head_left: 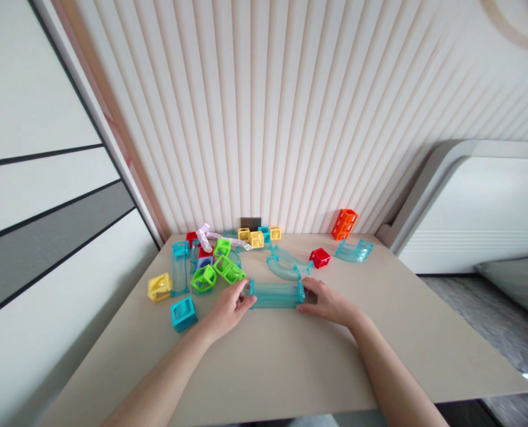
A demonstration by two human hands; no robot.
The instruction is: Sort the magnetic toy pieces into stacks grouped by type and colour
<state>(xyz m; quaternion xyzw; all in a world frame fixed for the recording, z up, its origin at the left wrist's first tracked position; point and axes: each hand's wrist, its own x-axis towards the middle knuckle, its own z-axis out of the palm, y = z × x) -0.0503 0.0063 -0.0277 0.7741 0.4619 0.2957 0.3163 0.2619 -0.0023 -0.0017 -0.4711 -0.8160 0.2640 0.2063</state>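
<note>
A straight translucent teal track piece point(276, 295) lies crosswise in front of me at the middle of the table. Its left end is gripped between the thumb and fingers of my left hand point(232, 305). At its right end, my right hand point(325, 301) has thumb and fingers closed around the edge. A curved teal track piece point(284, 265) lies just behind it. Beyond my right hand sits a red cube frame point(320, 258). Close to my left hand are green cube frames point(228, 270) and a blue cube block point(183, 314).
A yellow block point(159, 287) and another straight teal track point(179, 276) lie at the left. Several yellow blocks point(257, 239) stand by the wall near a dark socket point(251, 223). An orange stack point(345, 224) and curved track point(355, 251) are at the back right.
</note>
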